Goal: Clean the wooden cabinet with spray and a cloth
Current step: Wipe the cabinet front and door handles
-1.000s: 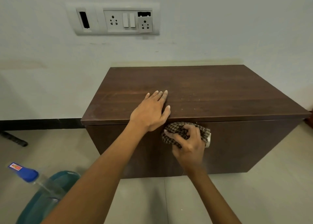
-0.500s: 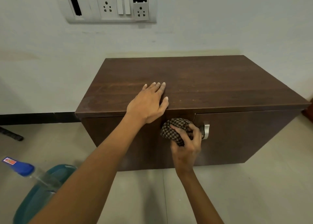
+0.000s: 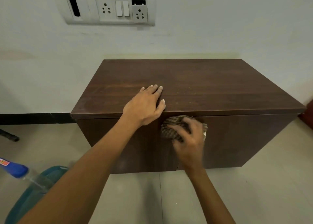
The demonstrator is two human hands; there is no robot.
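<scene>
A low dark wooden cabinet (image 3: 211,86) stands against the white wall. My left hand (image 3: 145,105) lies flat and open on its top near the front edge. My right hand (image 3: 189,139) grips a bunched checked cloth (image 3: 172,127) and presses it against the cabinet's front, just under the top edge near the door seam. The hand is blurred with motion and hides most of the metal door handle. A spray bottle with a blue cap (image 3: 15,168) shows at the lower left, partly behind my left arm.
A teal bucket (image 3: 42,186) sits on the tiled floor at the lower left beside the spray bottle. A switch and socket panel (image 3: 108,8) is on the wall above. A dark object (image 3: 8,135) lies on the floor at the far left.
My right hand has rubbed the cloth across the cabinet front, shifting to the right and covering the handle again. My left hand has stayed on the top.
</scene>
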